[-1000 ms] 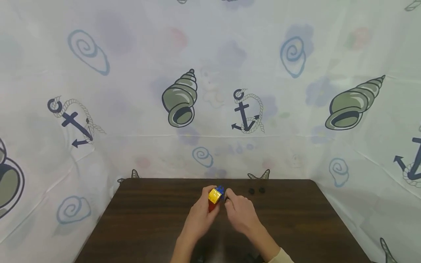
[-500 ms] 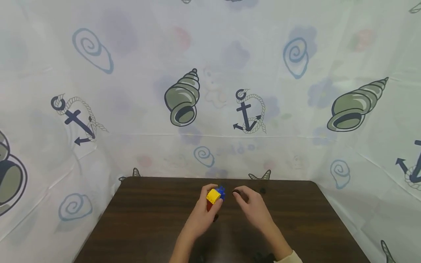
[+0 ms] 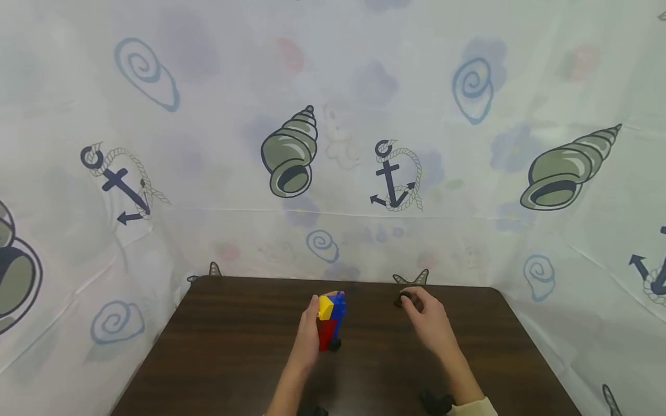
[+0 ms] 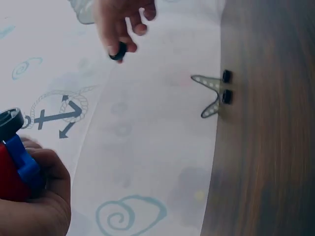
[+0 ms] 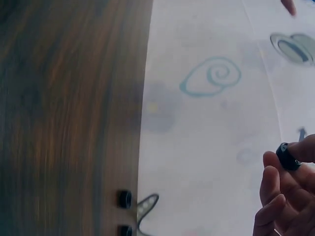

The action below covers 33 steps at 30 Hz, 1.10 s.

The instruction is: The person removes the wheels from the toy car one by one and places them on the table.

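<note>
A red, blue and yellow toy [image 3: 329, 326] is held aloft, a black wheel [image 5: 286, 157] pinched to its right.

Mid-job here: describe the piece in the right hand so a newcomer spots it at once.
Start at the dark wooden table in front of the patterned sheet. Toward the table's far edge, right of centre, the right hand has a small black wheel in its grip. Two similar wheels sit on the tabletop; this one is held up, off it.

Smooth plastic-looking toy [image 3: 328, 331], plastic-looking wheel [image 5: 286, 160], faintly glossy wood-grain tabletop [image 3: 224, 341], creased matt cloth-like backdrop [image 3: 218, 173]
</note>
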Available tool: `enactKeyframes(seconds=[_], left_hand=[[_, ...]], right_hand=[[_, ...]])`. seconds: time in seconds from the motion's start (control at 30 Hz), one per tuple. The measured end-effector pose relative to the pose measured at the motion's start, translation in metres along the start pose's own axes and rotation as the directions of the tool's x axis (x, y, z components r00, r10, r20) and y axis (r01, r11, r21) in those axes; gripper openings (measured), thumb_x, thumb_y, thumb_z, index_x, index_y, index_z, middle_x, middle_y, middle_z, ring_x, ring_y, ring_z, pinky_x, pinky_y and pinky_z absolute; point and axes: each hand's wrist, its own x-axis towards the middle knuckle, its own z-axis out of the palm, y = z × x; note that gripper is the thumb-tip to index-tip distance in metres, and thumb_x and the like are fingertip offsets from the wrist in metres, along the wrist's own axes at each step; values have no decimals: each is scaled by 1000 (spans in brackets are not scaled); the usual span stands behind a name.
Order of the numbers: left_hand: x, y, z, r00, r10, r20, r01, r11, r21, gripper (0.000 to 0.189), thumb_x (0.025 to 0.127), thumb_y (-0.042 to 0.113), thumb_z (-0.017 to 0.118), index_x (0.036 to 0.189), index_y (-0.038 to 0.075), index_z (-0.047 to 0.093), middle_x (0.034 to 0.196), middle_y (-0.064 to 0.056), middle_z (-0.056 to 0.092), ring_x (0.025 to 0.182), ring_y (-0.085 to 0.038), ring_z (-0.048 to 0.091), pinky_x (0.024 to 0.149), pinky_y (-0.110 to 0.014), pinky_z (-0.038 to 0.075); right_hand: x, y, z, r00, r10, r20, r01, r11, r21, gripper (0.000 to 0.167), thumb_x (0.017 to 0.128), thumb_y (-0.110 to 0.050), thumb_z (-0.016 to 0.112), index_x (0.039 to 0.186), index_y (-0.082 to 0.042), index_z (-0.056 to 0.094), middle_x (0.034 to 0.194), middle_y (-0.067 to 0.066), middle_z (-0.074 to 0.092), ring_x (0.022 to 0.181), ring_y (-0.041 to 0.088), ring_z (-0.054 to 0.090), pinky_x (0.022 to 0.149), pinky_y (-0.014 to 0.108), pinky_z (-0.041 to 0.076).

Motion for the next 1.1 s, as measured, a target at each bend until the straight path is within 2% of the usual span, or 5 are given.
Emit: enactKeyframes(seconds=[0.17,0.27,0.6,0.87,1.1], left_hand=[[2,2,-4,998,-40,-43,27,963,-267,80,110,72,22,150,9,49,119,-3,57,102,-18,56,86,-29,52],[4,3,-7,995,-78,-68,55,955,-291,78,107,77,24,141,11,46,110,-2,58,95,-17,58,84,-27,53],[10,-10,-4,999,-29,-27,23,976,-216,68,112,68,30,122,8,59,99,-2,74,86,-18,76,85,-33,58],[9,-8,-5,998,55,29,-53,995,-81,50,116,50,35,129,7,55,104,-12,71,87,-22,75,80,-32,61],[8,-4,-5,988,33,148,-24,997,-67,47,116,51,35,131,10,55,109,-9,71,95,-22,74,86,-34,61]], right_hand=[[10,20,-13,1000,28,-6,-27,993,115,33,110,-34,63,133,-10,70,100,11,74,75,21,68,66,30,55],[16,34,-20,996,88,7,-87,970,225,38,111,-33,63,137,-5,67,103,12,77,78,22,72,74,31,60],[19,78,-30,939,336,73,-338,858,387,49,111,-36,61,146,-1,60,97,-4,75,80,12,69,79,26,60],[26,111,-27,910,404,95,-404,809,426,52,110,-40,62,147,-3,58,93,-8,75,74,7,64,70,28,56],[36,128,-24,883,450,134,-456,755,471,53,113,-38,57,149,2,53,91,-8,72,75,6,61,66,24,52]])
